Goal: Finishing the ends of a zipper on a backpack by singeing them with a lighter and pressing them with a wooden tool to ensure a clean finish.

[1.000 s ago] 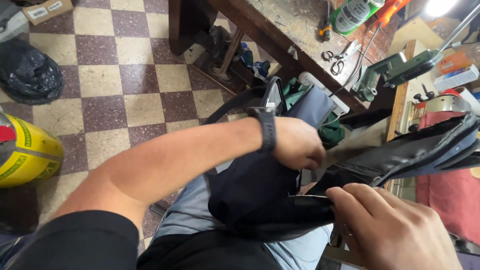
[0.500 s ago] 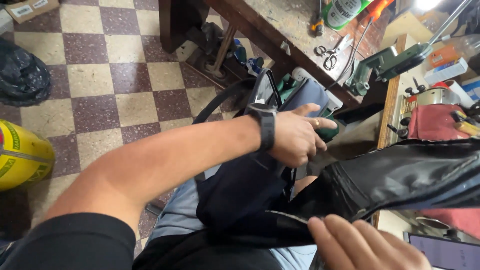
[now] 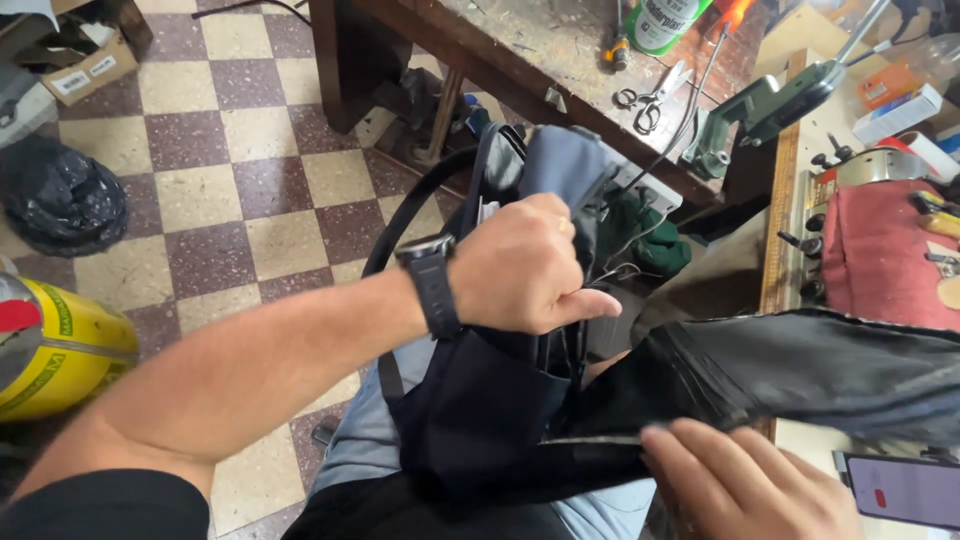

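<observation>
**Q:** Resting where, and held how, is the dark bag (image 3: 480,420)?

**A:** It lies on the person's lap, near the bottom centre of the view, with its opening turned up and far. The left hand (image 3: 525,268) is closed on the upper edge of the bag, apparently to keep the mouth lifted and taut. A black strap (image 3: 400,240) loops out to the left of that hand.

**Q:** And the other hand?

**A:** The right hand (image 3: 745,485), at the near right, lies with its fingers flat on a black leather piece (image 3: 820,365) that runs off to the right. It appears to press rather than grip; whether the thumb pinches beneath cannot be told. The two hands are apart, one far, one near, so the material is spread between them.

**Q:** What surrounds the work?

**A:** Far and right, a wooden workbench (image 3: 540,50) carries scissors (image 3: 650,95) and a green machine arm (image 3: 770,105). A red cloth (image 3: 880,250) lies at the right edge, a phone (image 3: 905,490) at the near right. On the checkered floor (image 3: 230,190), a yellow cylinder (image 3: 55,345) stands left and a black sack (image 3: 60,195) lies beyond it.
</observation>
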